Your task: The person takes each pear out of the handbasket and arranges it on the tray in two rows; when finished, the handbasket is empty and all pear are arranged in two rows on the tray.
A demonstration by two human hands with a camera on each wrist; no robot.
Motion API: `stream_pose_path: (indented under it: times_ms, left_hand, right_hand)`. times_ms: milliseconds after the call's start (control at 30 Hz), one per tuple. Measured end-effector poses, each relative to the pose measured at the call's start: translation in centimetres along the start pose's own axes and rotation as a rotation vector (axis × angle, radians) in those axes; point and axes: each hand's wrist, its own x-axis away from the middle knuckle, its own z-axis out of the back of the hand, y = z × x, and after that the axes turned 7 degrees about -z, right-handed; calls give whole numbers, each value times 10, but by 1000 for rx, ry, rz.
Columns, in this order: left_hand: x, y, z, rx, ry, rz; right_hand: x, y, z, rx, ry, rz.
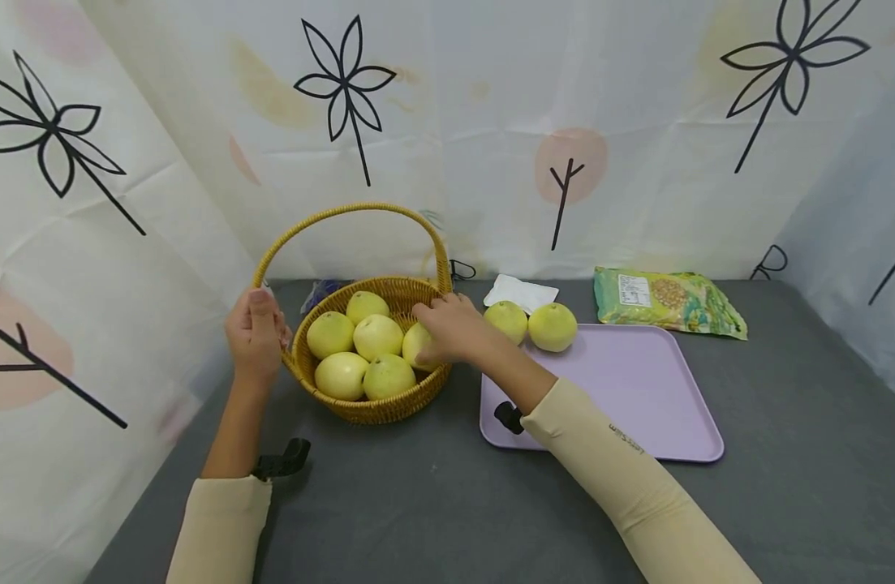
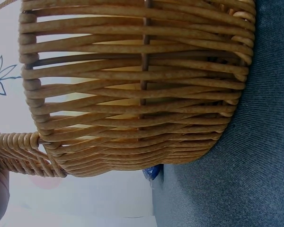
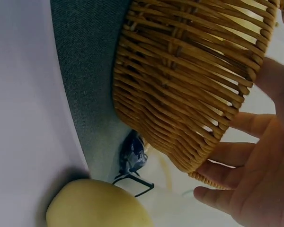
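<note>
The left hand (image 1: 256,337) holds the wicker basket (image 1: 359,405) at the base of its handle, grip curled round it. The right hand (image 1: 450,328) reaches into the basket, its grip closed over a pale yellow fruit (image 1: 418,345) (five more lie beside it). Two fruits (image 1: 552,327) sit on the lilac tray (image 1: 637,389) on the tabletop (image 1: 432,511).

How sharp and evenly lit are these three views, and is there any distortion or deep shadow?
Head view: even, soft light, sharp throughout, with wide-angle bending at the edges; faint shadows under the wicker basket and lilac tray. Left wrist view: basket weave crisp and bright, the backdrop behind washed out. Right wrist view: dimmer, the right hand and yellow fruit close and soft.
</note>
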Motion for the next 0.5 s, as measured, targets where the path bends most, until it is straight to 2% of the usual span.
stream_pose_path:
  times_ms: [133,267,400,500]
  left_hand:
    - [0,0,-1,-7,-11,-3]
    - [-1,-1,-1,-3,-14,0]
    - [-1,0,-1,-5,-2,1]
    - [-1,1,0,-5,0,-2]
  right_hand:
    - [-3,-3,-6,59,-60,-35]
    - [-4,-1,-11,51,-51,-37]
    - [-5,2,-12,-34,-20,-19]
    - [-3,3,-11,-178,31,10]
